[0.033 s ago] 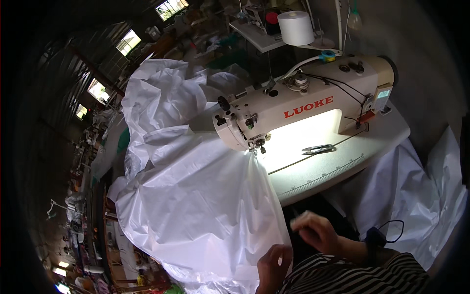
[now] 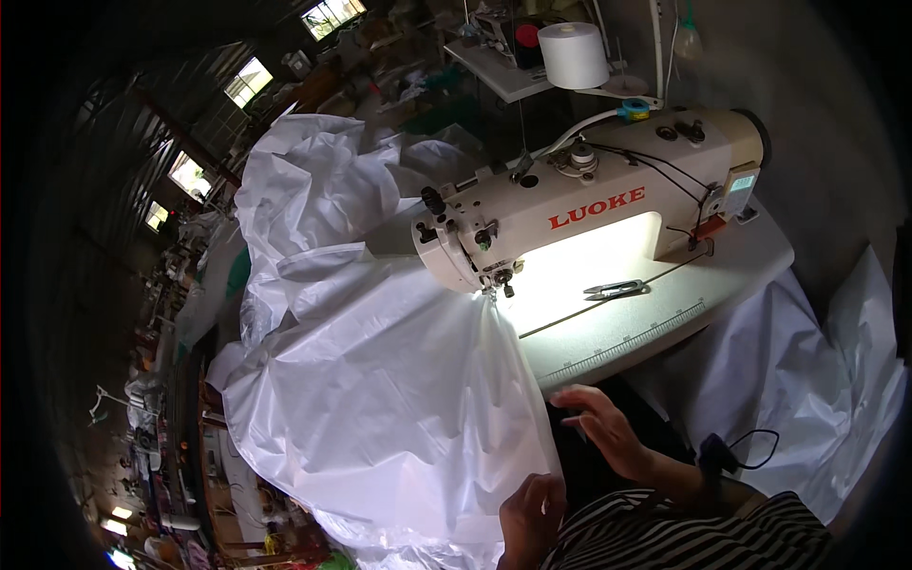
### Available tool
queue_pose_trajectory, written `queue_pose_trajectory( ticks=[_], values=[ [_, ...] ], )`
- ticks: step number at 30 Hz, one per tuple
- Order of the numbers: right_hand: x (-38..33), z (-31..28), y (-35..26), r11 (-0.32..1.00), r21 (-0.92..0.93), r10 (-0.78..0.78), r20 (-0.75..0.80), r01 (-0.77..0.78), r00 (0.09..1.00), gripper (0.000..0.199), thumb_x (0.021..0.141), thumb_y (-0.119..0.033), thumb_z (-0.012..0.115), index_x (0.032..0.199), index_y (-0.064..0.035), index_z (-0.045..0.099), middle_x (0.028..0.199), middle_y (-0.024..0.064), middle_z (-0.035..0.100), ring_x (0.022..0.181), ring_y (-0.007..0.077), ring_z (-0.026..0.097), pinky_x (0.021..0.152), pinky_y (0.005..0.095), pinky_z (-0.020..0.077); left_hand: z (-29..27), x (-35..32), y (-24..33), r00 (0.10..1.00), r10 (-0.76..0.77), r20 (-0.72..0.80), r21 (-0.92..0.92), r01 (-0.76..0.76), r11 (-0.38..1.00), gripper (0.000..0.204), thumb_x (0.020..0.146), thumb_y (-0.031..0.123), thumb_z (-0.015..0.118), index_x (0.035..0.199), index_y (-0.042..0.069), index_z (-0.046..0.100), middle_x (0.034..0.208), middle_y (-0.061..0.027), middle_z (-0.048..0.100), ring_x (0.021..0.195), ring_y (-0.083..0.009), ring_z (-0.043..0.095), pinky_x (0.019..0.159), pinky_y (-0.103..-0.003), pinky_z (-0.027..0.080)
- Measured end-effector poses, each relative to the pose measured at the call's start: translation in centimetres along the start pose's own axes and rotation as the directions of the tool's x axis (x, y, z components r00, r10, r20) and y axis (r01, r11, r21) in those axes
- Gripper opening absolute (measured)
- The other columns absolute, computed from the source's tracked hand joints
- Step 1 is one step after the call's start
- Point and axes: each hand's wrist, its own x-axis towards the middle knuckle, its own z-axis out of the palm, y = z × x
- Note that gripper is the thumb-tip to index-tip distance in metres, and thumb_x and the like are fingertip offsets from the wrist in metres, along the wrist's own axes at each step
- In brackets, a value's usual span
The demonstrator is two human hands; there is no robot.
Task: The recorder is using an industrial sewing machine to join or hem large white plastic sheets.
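A large sheet of shiny white fabric drapes over the left side of the sewing machine table, and its right edge runs under the needle area of a white sewing machine. At the lower end of that edge, my left hand is closed with its fingers bent together on the fabric. My right hand is raised just off the table's front edge, open, fingers spread and nothing in them. A pair of thread snips lies on the lit machine bed, beyond my right hand.
A white thread cone stands behind the machine. More white fabric hangs at the right below the table. A black cable loop is near my right wrist. Cluttered shelving and goods fill the left side.
My right hand has moved slightly up towards the table edge, and its fingers have spread from a more curled pose. My left hand and the fabric look almost the same.
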Motion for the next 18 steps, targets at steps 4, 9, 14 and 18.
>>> queue_pose_trajectory(
  ticks=[4,9,14,18],
  values=[
    [2.7,2.9,2.6,0.67,0.453,0.563,0.207,-0.588,0.8,0.056,0.097,-0.036,0.058,0.132,0.0036,0.041,0.104,0.0176,0.067,0.095,0.0269,0.068,0.083,0.0364,0.0529,-0.1,-0.1,-0.3,0.981,-0.071,0.181,0.307,0.012,0.952,0.012,0.085,0.009,0.066,0.094,0.002,0.062,0.082,-0.0184,0.065,0.074,-0.0355,0.065,0.061,-0.041,0.052],
    [5.9,1.6,4.2,0.868,-0.413,0.31,0.022,-0.274,0.95,0.058,0.094,-0.019,0.054,0.141,0.0094,0.035,0.087,0.0191,0.069,0.078,0.0349,0.069,0.069,0.0423,0.0544,-0.3,0.0,-1.1,0.979,0.026,0.204,0.215,-0.071,0.974,0.012,0.086,0.011,0.062,0.095,0.003,0.06,0.072,-0.0195,0.062,0.065,-0.039,0.061,0.06,-0.047,0.05],
    [8.6,2.6,4.3,0.594,-0.778,0.39,0.058,-0.203,0.919,0.054,0.089,-0.009,0.05,0.14,0.006,0.04,0.08,0.0168,0.068,0.069,0.0353,0.068,0.061,0.0448,0.0539,-1.3,2.3,-1.6,0.952,-0.063,0.298,0.253,-0.015,0.967,0.025,0.089,0.019,0.064,0.105,0.0,0.061,0.079,-0.02,0.065,0.065,-0.0365,0.063,0.061,-0.047,0.051],
    [11.3,3.2,4.8,0.554,-0.814,0.354,0.037,-0.178,0.934,0.054,0.088,-0.006,0.049,0.138,0.0116,0.039,0.073,0.0152,0.069,0.064,0.032,0.069,0.057,0.0414,0.0545,-0.5,5.2,-2.0,0.961,0.117,0.252,0.227,-0.176,0.958,0.007,0.088,0.008,0.061,0.093,0.004,0.058,0.077,-0.0153,0.063,0.065,-0.0365,0.062,0.057,-0.042,0.051]
  ],
)
